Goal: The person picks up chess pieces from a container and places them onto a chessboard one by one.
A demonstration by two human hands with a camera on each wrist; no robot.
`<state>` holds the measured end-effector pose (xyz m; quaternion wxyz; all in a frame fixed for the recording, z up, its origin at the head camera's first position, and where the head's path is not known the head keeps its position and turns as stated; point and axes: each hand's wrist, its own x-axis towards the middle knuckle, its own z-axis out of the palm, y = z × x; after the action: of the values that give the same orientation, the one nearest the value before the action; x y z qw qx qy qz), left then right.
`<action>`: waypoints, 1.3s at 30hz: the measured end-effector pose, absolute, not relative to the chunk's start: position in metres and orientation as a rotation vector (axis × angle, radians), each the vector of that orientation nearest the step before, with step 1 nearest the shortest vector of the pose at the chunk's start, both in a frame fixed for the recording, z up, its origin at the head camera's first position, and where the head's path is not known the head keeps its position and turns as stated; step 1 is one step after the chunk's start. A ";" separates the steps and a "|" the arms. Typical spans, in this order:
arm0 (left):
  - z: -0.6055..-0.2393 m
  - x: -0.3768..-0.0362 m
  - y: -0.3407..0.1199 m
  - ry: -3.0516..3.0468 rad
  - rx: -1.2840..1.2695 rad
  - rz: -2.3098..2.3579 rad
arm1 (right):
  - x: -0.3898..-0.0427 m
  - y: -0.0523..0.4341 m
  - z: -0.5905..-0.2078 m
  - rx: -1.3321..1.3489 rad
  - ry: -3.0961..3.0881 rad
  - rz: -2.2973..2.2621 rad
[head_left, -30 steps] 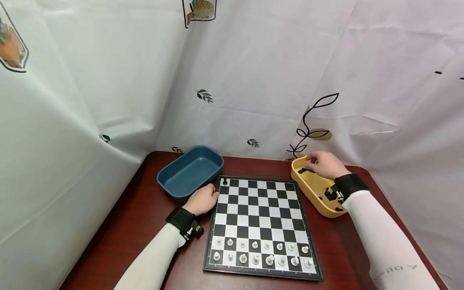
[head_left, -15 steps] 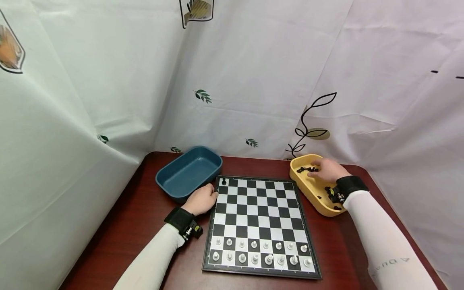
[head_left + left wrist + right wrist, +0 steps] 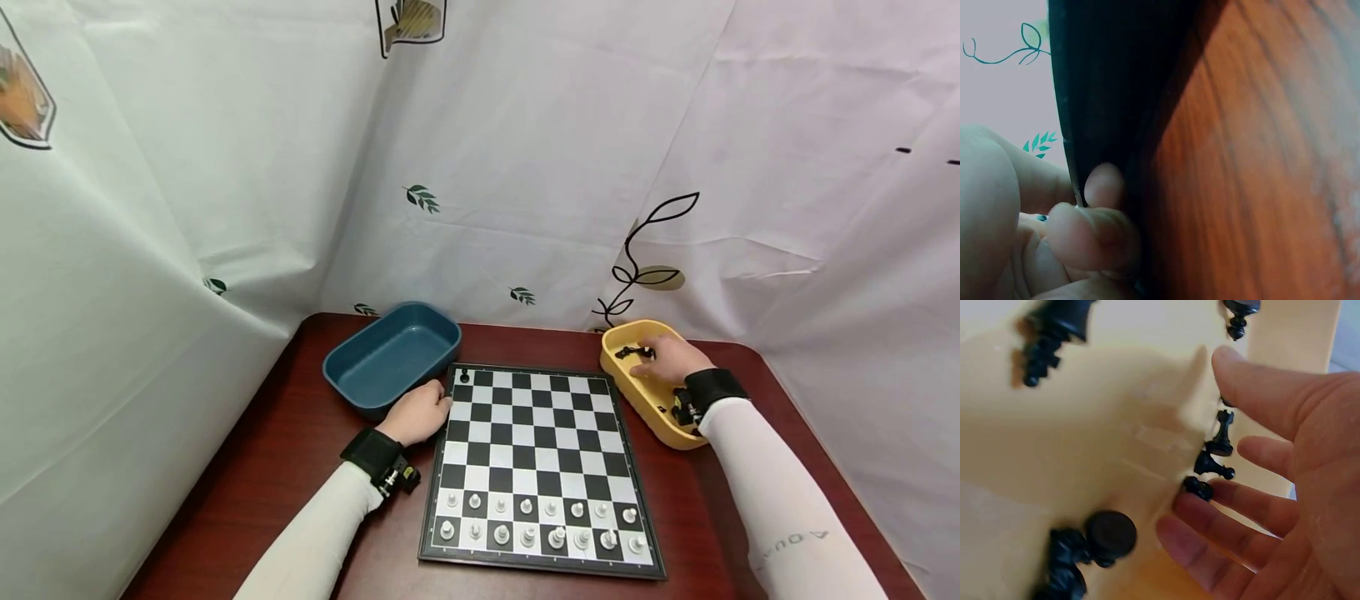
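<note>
Black chess pieces (image 3: 1215, 464) lie loose in the yellow tray (image 3: 647, 398), which stands on the bench (image 3: 300, 450) just beside the far right corner of the chessboard (image 3: 536, 467). The right hand (image 3: 669, 358) is inside this tray, over the pieces. In the right wrist view its fingers (image 3: 1235, 506) are spread and only lightly bent, and the fingertips are touching or almost touching a small group of three pieces near the tray wall; no piece is pinched between them, so the hand is apart. More black pieces (image 3: 1085, 544) lie in the same tray, some of them blurred. The left hand (image 3: 417, 412) rests on the bench at the far left edge of the chessboard, near its corner. In the left wrist view its curled fingers (image 3: 1094, 228) grip the thin dark edge of the board, with one fingertip under it. One black piece (image 3: 464, 376) stands on the far left corner square. White pieces (image 3: 540, 523) fill the two rows nearest to the person. A dark blue tray (image 3: 392, 355) stands just behind the left hand.
</note>
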<state>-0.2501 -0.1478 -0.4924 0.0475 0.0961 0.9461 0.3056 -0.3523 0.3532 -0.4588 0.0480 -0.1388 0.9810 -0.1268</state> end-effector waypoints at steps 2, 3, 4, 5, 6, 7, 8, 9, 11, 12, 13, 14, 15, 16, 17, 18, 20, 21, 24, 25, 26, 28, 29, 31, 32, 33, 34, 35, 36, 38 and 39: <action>-0.492 -0.250 -0.147 2.890 0.295 0.929 | -0.355 0.354 -0.464 -0.442 3.007 -0.359; -0.492 -0.250 -0.147 2.894 0.295 0.925 | -0.356 0.355 -0.467 -0.455 3.014 -0.343; -0.492 -0.250 -0.147 2.895 0.293 0.923 | -0.357 0.355 -0.469 -0.460 3.021 -0.329; -0.492 -0.250 -0.147 2.897 0.293 0.919 | -0.358 0.355 -0.470 -0.464 3.024 -0.320; -0.492 -0.251 -0.147 2.897 0.291 0.918 | -0.359 0.355 -0.471 -0.467 3.026 -0.313; -0.493 -0.251 -0.147 2.896 0.290 0.917 | -0.359 0.354 -0.471 -0.460 3.028 -0.310; -0.493 -0.251 -0.147 2.895 0.291 0.919 | -0.359 0.354 -0.471 -0.457 3.028 -0.308; -0.493 -0.251 -0.148 2.892 0.289 0.919 | -0.358 0.353 -0.471 -0.450 3.026 -0.308; -0.493 -0.250 -0.148 2.890 0.293 0.924 | -0.357 0.352 -0.470 -0.428 3.020 -0.314; -0.492 -0.250 -0.148 2.888 0.293 0.926 | -0.357 0.352 -0.470 -0.421 3.018 -0.314; -0.492 -0.250 -0.148 2.887 0.295 0.928 | -0.356 0.352 -0.469 -0.414 3.016 -0.315; -0.492 -0.250 -0.148 2.888 0.295 0.929 | -0.356 0.351 -0.469 -0.409 3.013 -0.316; -0.492 -0.250 -0.148 2.887 0.293 0.928 | -0.356 0.351 -0.469 -0.405 3.011 -0.319; -0.491 -0.250 -0.148 2.888 0.293 0.929 | -0.356 0.351 -0.469 -0.401 3.011 -0.321; -0.492 -0.250 -0.148 2.887 0.291 0.926 | -0.356 0.351 -0.469 -0.400 3.011 -0.324; -0.492 -0.250 -0.147 2.890 0.288 0.920 | -0.356 0.350 -0.469 -0.399 3.011 -0.327; -0.493 -0.251 -0.147 2.897 0.284 0.910 | -0.355 0.350 -0.469 -0.403 3.017 -0.330; -0.493 -0.251 -0.147 2.898 0.282 0.908 | -0.355 0.350 -0.469 -0.406 3.023 -0.332; -0.493 -0.250 -0.147 2.900 0.281 0.909 | -0.354 0.349 -0.471 -0.430 3.055 -0.322; -0.493 -0.250 -0.147 2.898 0.282 0.913 | -0.354 0.350 -0.472 -0.442 3.068 -0.314; -0.493 -0.249 -0.147 2.897 0.284 0.917 | -0.354 0.350 -0.473 -0.449 3.079 -0.311; -0.492 -0.249 -0.148 2.895 0.289 0.927 | -0.352 0.349 -0.474 -0.459 3.097 -0.306; -0.492 -0.249 -0.148 2.895 0.291 0.930 | -0.352 0.348 -0.474 -0.463 3.102 -0.306; -0.492 -0.249 -0.148 2.895 0.294 0.932 | -0.349 0.347 -0.473 -0.472 3.115 -0.301; -0.492 -0.248 -0.148 2.895 0.297 0.932 | -0.348 0.346 -0.472 -0.473 3.121 -0.303; -0.492 -0.249 -0.148 2.896 0.297 0.930 | -0.346 0.344 -0.471 -0.475 3.130 -0.297; -0.493 -0.249 -0.148 2.895 0.297 0.930 | -0.345 0.344 -0.470 -0.477 3.141 -0.289; -0.493 -0.249 -0.147 2.895 0.297 0.927 | -0.344 0.344 -0.470 -0.476 3.153 -0.282; -0.493 -0.250 -0.147 2.895 0.296 0.924 | -0.343 0.344 -0.469 -0.469 3.164 -0.273; -0.493 -0.250 -0.148 2.893 0.297 0.927 | -0.342 0.344 -0.470 -0.445 3.183 -0.263; -0.494 -0.251 -0.148 2.892 0.296 0.929 | -0.342 0.345 -0.471 -0.435 3.189 -0.258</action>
<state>-0.2507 -0.1476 -0.4939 0.0449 0.0968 0.9467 0.3040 -0.3423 0.3446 -0.4705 -0.0435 -0.1347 0.9867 -0.0800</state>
